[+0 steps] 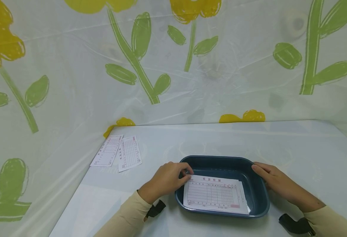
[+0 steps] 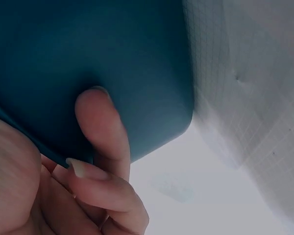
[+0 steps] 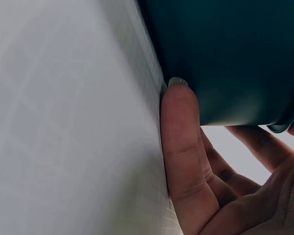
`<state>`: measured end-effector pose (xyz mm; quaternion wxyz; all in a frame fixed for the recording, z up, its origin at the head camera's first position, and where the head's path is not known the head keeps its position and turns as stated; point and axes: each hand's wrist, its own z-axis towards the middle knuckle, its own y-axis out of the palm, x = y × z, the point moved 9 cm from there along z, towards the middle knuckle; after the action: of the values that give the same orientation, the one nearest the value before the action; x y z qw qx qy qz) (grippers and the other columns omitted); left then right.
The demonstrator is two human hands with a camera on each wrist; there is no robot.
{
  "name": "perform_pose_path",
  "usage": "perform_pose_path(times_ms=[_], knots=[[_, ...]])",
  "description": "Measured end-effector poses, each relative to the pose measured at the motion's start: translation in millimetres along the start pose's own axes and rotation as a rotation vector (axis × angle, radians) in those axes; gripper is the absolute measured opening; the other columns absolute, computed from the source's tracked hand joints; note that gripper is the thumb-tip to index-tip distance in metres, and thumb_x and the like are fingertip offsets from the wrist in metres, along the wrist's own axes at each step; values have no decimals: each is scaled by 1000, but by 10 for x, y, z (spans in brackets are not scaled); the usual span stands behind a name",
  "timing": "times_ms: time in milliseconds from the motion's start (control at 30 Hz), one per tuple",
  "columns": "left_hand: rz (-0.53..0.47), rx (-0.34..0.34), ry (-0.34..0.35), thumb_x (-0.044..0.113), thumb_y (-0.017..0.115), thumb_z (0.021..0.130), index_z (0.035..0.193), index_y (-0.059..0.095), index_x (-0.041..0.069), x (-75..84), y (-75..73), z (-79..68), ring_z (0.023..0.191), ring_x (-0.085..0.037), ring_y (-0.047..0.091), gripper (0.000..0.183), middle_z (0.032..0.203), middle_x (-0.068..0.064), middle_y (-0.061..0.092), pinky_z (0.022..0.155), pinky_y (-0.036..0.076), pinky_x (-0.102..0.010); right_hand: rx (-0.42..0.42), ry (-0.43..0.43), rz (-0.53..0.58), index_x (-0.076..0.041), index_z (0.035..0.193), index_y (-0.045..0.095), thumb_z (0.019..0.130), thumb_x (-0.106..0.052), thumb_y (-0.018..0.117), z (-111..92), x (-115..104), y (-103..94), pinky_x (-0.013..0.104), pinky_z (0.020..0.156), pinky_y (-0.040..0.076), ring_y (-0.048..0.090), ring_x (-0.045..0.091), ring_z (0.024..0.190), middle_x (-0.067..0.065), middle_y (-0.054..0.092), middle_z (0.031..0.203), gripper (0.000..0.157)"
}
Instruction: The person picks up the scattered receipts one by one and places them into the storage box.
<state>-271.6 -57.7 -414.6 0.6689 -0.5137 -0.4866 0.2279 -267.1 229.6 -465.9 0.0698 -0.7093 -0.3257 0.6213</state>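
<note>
A dark blue plastic tray (image 1: 256, 197) stands on the white table, with several printed receipt forms (image 1: 211, 194) stacked inside it. My left hand (image 1: 170, 177) grips its left rim, thumb and index finger curled over the edge beside the stack's upper left corner. In the left wrist view, a finger (image 2: 100, 120) of that hand presses the tray's outer wall (image 2: 142, 73). On the opposite side my right hand (image 1: 277, 179) holds the right rim, thumb on top. The right wrist view shows one finger (image 3: 180, 137) low along the outer wall (image 3: 225, 73).
Two more printed forms, a left one (image 1: 108, 151) and a right one (image 1: 130, 154), lie at the table's far left edge. A white curtain (image 1: 220, 92) with yellow flowers hangs behind the table (image 1: 155, 141). Black wrist devices (image 1: 294, 225) show below both forearms.
</note>
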Motion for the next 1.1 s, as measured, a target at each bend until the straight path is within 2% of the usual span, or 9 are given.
perform_pose_path(times_ms=[167, 333, 433, 533, 567, 733, 933, 1100], knots=[[-3, -1, -1, 24, 72, 92, 102, 73, 24, -4, 3, 5, 51, -3, 42, 11, 83, 10, 71, 47, 29, -20, 3, -3, -4, 12, 151, 27, 109, -44, 33, 5, -5, -7, 47, 81, 59, 45, 54, 133, 36, 35, 152, 70], [0, -10, -3, 25, 72, 92, 103, 74, 25, 8, 4, 1, 57, -4, 47, 11, 88, 7, 74, 49, 31, -21, 6, -18, -11, 14, 150, 26, 109, -40, 31, 3, 0, -9, 44, 79, 60, 50, 51, 129, 37, 36, 151, 68], [18, -11, 0, 27, 72, 92, 102, 75, 26, 17, 5, -4, 72, -4, 59, 11, 95, 9, 75, 59, 43, -21, 4, -15, -3, 14, 150, 26, 110, -40, 31, 6, 10, -8, 43, 79, 60, 52, 48, 128, 36, 37, 151, 68], [35, -11, 3, 28, 72, 93, 101, 76, 26, 29, 2, -8, 91, -5, 65, 10, 100, 11, 75, 76, 52, -26, -1, -15, -3, 14, 150, 26, 109, -40, 31, 9, 16, -6, 43, 78, 60, 55, 47, 126, 37, 37, 150, 68], [42, -13, 2, 29, 71, 93, 101, 76, 26, 29, 3, -9, 96, -6, 66, 10, 102, 12, 75, 81, 53, -27, -1, -8, 0, 14, 150, 26, 109, -41, 31, 10, 20, -7, 43, 79, 60, 55, 46, 125, 37, 37, 150, 69], [58, -25, -3, 30, 70, 94, 104, 77, 25, 36, 5, -12, 101, -9, 67, 13, 106, 10, 75, 85, 54, -32, 4, 8, -9, 13, 151, 28, 108, -44, 33, 9, 14, -13, 44, 80, 59, 51, 49, 129, 36, 36, 151, 71], [78, -40, -2, 31, 67, 96, 111, 77, 24, 52, -1, -27, 115, -16, 66, 19, 113, 9, 75, 93, 54, -40, 1, -7, -20, 14, 150, 27, 109, -41, 30, 14, 23, -9, 46, 81, 59, 50, 51, 129, 37, 35, 151, 69], [89, -34, 15, 31, 66, 96, 114, 75, 24, 57, -14, -35, 112, -14, 67, 21, 112, 10, 75, 90, 55, -37, 2, -8, -27, 14, 150, 27, 110, -41, 29, 13, 29, -10, 46, 81, 59, 50, 50, 129, 37, 36, 151, 68]])
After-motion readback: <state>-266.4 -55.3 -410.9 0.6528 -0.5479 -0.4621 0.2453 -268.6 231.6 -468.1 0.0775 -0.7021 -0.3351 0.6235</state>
